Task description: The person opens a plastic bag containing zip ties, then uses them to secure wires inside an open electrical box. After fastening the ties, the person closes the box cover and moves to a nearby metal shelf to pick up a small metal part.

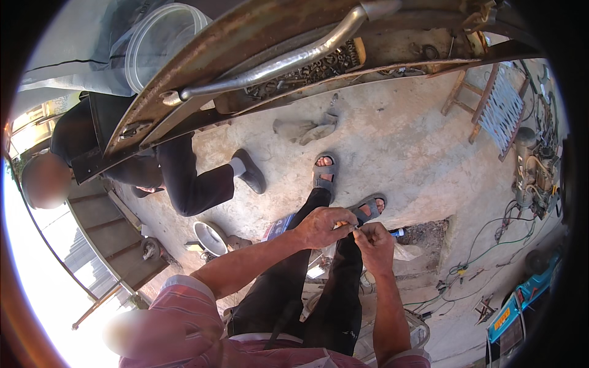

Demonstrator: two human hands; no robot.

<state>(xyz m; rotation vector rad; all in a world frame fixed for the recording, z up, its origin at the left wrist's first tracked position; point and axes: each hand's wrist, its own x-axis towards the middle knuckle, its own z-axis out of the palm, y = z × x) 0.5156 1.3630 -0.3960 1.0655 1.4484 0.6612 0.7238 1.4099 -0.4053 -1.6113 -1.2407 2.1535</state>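
My two hands meet over my dark trousers, above my sandalled feet. My left hand (323, 227) is closed, its thumb and fingers pinched near the tips of the right. Close against it, my right hand (375, 244) is also closed, with thumb and forefinger pressed together. Something tiny and pale shows between the fingertips, too small to name. A blue-and-white object (397, 233) lies just beyond the right hand, partly hidden by it.
A rusty metal bench (245, 37) crosses ahead, bearing a bent metal bar (276, 64) and many small bolts (319, 69). Another person (196, 178) sits at left. A white basin (210, 239) is nearby; a woven stool (500, 110), compressor (529, 165) and green cable (491, 257) lie right.
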